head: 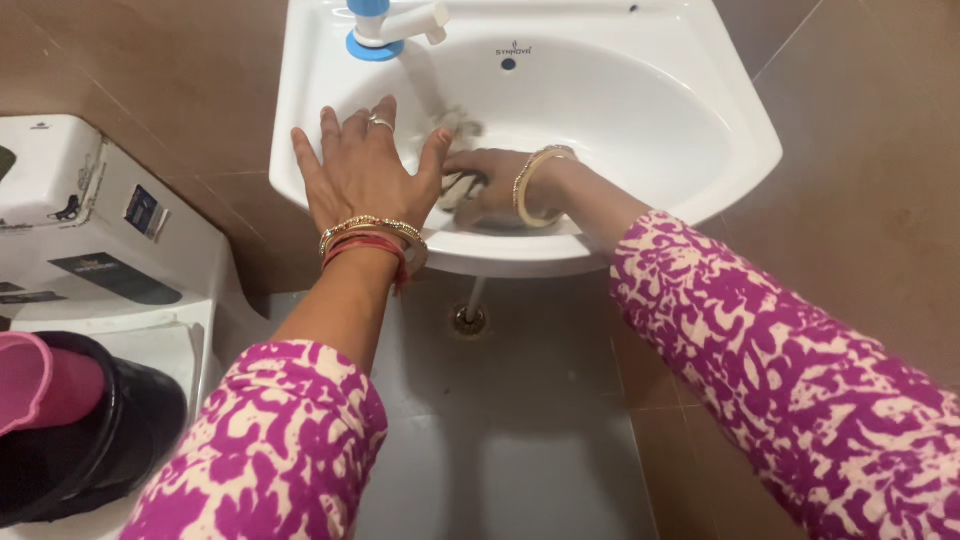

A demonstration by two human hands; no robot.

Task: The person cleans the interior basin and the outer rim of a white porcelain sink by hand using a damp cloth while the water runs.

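Observation:
A white wall-mounted sink fills the upper middle of the head view. My left hand rests flat on the sink's front left rim, fingers spread, a ring on one finger and bangles at the wrist. My right hand is down inside the basin, closed on a greyish scrubbing pad pressed against the basin wall. A bangle circles that wrist. Both sleeves are magenta with a cream pattern.
A white tap with a blue base stands at the sink's back left. A white toilet cistern sits at the left, with a black seat and a pink object below. A floor drain lies under the sink. Brown tiled walls surround.

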